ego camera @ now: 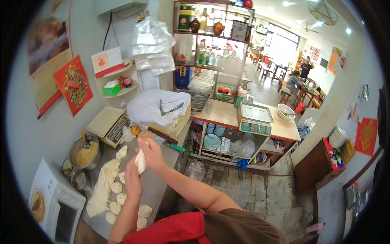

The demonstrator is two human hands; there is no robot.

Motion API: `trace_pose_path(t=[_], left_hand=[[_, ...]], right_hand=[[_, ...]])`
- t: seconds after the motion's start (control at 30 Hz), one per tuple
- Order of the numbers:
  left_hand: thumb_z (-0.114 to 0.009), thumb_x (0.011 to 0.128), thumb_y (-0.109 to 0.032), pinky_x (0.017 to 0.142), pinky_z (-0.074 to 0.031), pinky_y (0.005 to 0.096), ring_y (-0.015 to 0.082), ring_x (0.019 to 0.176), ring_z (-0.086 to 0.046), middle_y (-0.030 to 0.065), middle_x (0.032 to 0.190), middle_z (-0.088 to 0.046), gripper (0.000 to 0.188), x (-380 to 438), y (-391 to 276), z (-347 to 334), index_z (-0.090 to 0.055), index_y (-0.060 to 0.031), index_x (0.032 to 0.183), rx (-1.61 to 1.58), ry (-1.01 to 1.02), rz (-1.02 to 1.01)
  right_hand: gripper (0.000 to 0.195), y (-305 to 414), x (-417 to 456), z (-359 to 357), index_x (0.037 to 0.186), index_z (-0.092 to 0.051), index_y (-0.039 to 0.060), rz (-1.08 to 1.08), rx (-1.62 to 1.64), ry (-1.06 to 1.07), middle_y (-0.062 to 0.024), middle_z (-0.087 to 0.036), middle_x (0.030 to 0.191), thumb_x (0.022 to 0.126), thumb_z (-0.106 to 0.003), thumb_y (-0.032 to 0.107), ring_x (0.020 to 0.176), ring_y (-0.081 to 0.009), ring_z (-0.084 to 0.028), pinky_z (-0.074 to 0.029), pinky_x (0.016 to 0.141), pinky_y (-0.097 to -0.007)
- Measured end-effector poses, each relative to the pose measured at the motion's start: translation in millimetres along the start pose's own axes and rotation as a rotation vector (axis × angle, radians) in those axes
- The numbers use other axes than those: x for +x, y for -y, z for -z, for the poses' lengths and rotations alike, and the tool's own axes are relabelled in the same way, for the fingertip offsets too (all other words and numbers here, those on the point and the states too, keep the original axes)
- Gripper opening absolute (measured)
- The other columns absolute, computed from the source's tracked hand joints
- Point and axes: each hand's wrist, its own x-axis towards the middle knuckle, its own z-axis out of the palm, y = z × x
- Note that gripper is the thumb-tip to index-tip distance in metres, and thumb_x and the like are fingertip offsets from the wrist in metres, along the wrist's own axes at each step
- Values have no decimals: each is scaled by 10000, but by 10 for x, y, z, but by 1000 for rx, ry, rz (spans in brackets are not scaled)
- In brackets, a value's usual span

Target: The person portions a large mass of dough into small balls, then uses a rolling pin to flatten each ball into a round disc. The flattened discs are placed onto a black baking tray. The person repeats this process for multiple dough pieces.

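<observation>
Between my two hands is a piece of pale dough [140, 162], held above the metal worktop [155, 186]. My left hand [133, 175] lies along its near left side, and my right hand [151, 154] closes over its upper right side. A long slab of dough [102, 186] stretches over the worktop to the left, with a small lump [122, 152] at its far end. Several round dough pieces [115, 207] lie beside the slab, some partly behind my left forearm. Two more rounds [145, 210] sit right of that forearm.
A metal bowl [84, 152] with a yellowish mixture and a small metal pot [80, 180] stand at the left, by a white oven [58, 204]. Beyond my hands are a weighing scale [109, 125], a green-handled knife [177, 148] and a cloth-covered box [158, 106]. Two people are far off among tables.
</observation>
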Motion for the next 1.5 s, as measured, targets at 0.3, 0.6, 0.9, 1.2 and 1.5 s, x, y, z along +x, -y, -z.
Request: trace_pose_path(t=[0.3, 0.6, 0.9, 1.2, 1.5], left_hand=[[-239, 1004, -662, 1069, -402, 383, 261, 1264, -512, 117, 1392, -494, 762, 386, -50, 16, -396, -53, 1434, -704, -12, 136], [-380, 1045, -462, 881, -466, 410, 241, 1009, -582, 72, 1029, -593, 452, 357, 0, -313, -566, -50, 1062, -76, -288, 144], [-623, 846, -28, 984, -419, 418, 327, 1173, -528, 187, 1291, -541, 396, 910, -170, -1040, -529, 15, 1228, 1064, -72, -785], [-512, 980, -208, 1188, -171, 446, 370, 1452, -269, 225, 1530, -350, 501, 1420, -346, -1547, -440, -17, 1438, 1172, -57, -942], [-458, 1011, -251, 1188, -186, 462, 390, 1459, -253, 222, 1572, -279, 594, 1376, -407, -1957, -281, 21, 1509, 377, -238, -500]], right_hand=[[596, 332, -640, -281, 1316, -527, 101, 748, -814, 66, -263, -465, 1306, 836, -741, 384, 1260, -455, -408, -315, 1066, -553], [244, 192, -36, 318, 1066, -558, 62, 760, -665, 177, -58, -569, 959, 920, -679, 215, 903, -177, -565, -462, 769, -319], [250, 768, 692, 881, 1024, -608, 65, -345, 546, 342, -43, -625, 859, 888, -729, 236, 773, -182, -622, -518, 705, -314], [136, 1253, 648, 902, 1037, -575, 90, -36, 520, 276, -13, -628, 951, 939, -619, 173, 845, -125, -606, -535, 745, -288], [233, 1216, 693, 902, 1129, -579, 74, -79, 488, 203, -45, -636, 985, 935, -647, 184, 872, -136, -609, -519, 772, -286]])
